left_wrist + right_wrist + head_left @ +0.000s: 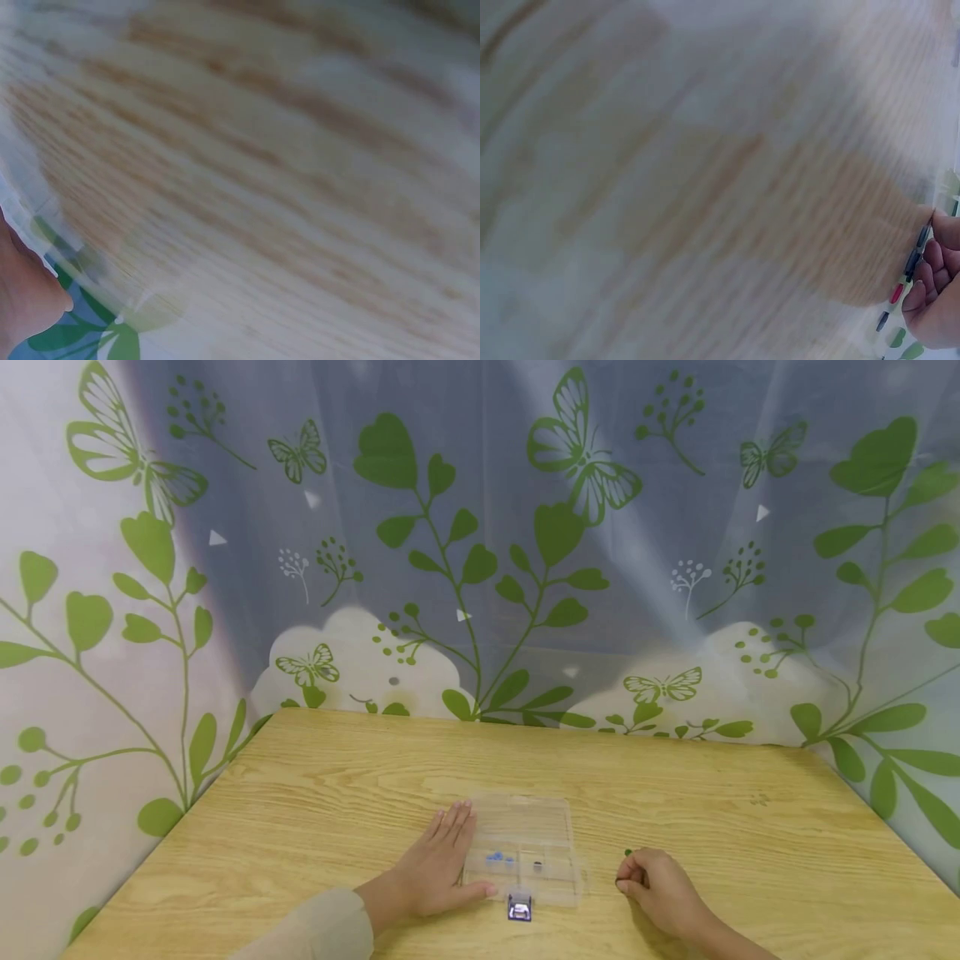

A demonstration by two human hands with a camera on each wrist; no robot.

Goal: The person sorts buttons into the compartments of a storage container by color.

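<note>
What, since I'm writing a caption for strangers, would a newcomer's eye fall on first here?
Probably the curtain behind the wood-grain table, printed with big green leaves and butterflies. Next, the clear compartment box holding small blue pieces, with the left hand at its left edge. To the box's right, the right hand pinches what looks like a row of small dark and red pieces.
</note>
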